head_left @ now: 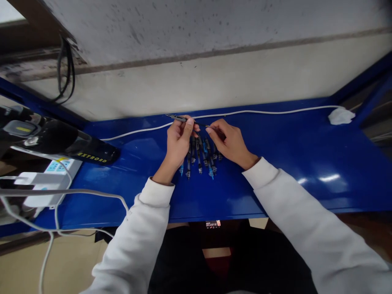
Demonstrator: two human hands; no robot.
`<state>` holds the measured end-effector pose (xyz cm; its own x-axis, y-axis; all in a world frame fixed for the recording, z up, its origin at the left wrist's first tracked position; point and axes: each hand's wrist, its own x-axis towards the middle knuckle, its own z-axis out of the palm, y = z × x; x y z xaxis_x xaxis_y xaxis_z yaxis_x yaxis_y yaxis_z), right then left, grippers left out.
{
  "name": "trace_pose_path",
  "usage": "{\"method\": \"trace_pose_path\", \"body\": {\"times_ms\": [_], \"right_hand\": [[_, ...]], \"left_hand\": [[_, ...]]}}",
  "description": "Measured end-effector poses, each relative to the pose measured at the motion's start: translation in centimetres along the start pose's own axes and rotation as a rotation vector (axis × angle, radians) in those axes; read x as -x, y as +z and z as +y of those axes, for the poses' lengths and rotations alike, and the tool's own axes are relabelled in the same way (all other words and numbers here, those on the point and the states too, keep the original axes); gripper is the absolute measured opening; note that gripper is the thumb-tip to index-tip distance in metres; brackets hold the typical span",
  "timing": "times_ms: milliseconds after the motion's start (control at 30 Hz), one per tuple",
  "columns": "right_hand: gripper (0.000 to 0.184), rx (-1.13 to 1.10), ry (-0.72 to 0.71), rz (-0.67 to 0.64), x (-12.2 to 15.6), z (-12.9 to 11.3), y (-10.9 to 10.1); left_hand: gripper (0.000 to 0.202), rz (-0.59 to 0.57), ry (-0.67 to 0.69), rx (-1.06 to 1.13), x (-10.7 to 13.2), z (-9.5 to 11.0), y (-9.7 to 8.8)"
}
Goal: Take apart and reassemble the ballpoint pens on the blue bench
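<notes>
My left hand (180, 141) is closed around a pen's grey front barrel (178, 118), its pointed tip facing left. From the barrel's other end a thin dark refill (202, 124) runs across to my right hand (227, 141), whose thumb and finger pinch its far end. Both hands are raised slightly above the blue shelf (214, 196). Below and between them lies a loose group of pens (200, 157), several with clear caps or ends, in black, grey and bright blue. The hands partly cover this group.
A white cable (147, 130) runs along the shelf's back to a white bundle (341, 115) at right. At left, a black bottle (76, 141) lies tilted near a white power strip (59, 175) with plugs. White cords (92, 191) hang near my left sleeve. A wall (211, 81) stands behind.
</notes>
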<state>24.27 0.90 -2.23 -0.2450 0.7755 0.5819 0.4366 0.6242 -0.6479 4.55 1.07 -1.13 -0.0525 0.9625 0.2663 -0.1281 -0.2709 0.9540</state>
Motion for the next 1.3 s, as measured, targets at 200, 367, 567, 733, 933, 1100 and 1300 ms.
{"method": "trace_pose_path", "body": {"times_ms": [200, 367, 567, 733, 933, 1100, 1300], "right_hand": [[0.042, 0.013, 0.005, 0.013, -0.1, 0.1, -0.1], [0.039, -0.002, 0.016, -0.002, -0.1, 0.3, -0.1], [0.031, -0.05, 0.033, 0.0, 0.1, 0.6, 0.2], [0.028, -0.095, 0.045, -0.016, 0.3, 1.1, 0.4], [0.026, -0.128, 0.027, -0.031, 0.4, 1.2, 0.5], [0.029, -0.129, 0.019, -0.042, 0.4, 1.4, 0.6], [0.029, -0.158, -0.018, -0.051, 0.3, 1.3, 0.5]], "left_hand": [[0.042, 0.01, -0.003, 0.013, -0.1, -0.1, -0.1], [0.04, -0.018, 0.033, -0.044, 0.2, 0.2, 0.1], [0.035, -0.107, 0.052, -0.144, 0.6, 0.2, 0.6], [0.031, -0.144, 0.04, -0.14, 0.6, -0.2, 0.7], [0.025, -0.148, 0.038, -0.122, 0.7, -0.2, 0.8], [0.025, -0.144, 0.014, -0.089, 0.7, 0.0, 0.8], [0.025, -0.133, 0.004, -0.088, 0.7, -0.2, 0.6]]}}
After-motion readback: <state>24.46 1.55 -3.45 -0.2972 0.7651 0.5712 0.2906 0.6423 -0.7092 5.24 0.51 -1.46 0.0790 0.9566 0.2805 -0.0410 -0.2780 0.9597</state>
